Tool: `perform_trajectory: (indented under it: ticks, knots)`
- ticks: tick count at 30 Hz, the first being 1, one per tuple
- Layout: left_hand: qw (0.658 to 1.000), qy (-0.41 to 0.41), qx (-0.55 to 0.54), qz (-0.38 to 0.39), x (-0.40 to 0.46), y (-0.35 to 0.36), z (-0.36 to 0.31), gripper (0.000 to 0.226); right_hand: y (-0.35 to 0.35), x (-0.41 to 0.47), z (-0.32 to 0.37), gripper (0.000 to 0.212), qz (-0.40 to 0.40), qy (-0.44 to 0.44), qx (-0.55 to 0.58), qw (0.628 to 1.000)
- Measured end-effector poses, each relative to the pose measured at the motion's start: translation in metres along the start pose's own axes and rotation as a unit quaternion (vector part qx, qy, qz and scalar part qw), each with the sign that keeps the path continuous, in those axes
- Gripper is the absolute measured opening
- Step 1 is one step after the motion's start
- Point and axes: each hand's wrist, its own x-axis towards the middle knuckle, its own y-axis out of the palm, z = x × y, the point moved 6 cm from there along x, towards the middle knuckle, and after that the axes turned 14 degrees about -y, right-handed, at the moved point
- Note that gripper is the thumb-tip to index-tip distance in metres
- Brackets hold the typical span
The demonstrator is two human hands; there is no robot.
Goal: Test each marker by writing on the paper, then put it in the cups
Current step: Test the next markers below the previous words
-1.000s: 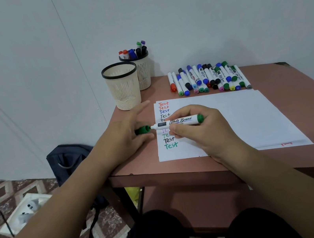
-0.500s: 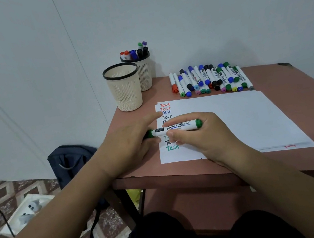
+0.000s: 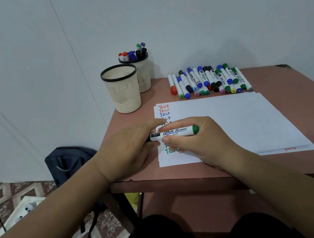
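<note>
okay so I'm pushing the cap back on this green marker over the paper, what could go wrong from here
1. The green marker lies across the fresh "Test" column on the paper, and the right hand covers the newest green word, so wet ink may smear.
2. The left hand hides the cap end, so whether it seats fully can't be seen; a loose cap could dry the tip.
3. The front cup stands near the table's left edge; a careless drop might tip it.

One head-worn camera is looking forward and down from close above the table (image 3: 284, 162), facing the far wall (image 3: 195, 8); no second view is sharing the scene.
</note>
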Motion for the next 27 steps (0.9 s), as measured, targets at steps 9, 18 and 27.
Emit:
perform_trajectory:
  ticks: [9,18,27]
  knots:
    - [0.992,-0.055,-0.030,-0.109,0.010,-0.007,0.012,0.020,-0.012,-0.005,0.003,0.018,-0.080,-0.034,-0.001,0.996]
    - [0.958,-0.270,-0.088,0.045,0.028,0.016,0.051,0.083,-0.012,0.003,-0.004,0.028,-0.084,0.014,-0.078,0.993]
    - [0.971,-0.187,0.068,0.135,0.066,0.036,0.039,0.052,-0.033,0.050,0.015,0.012,-0.016,0.014,-0.129,0.991]
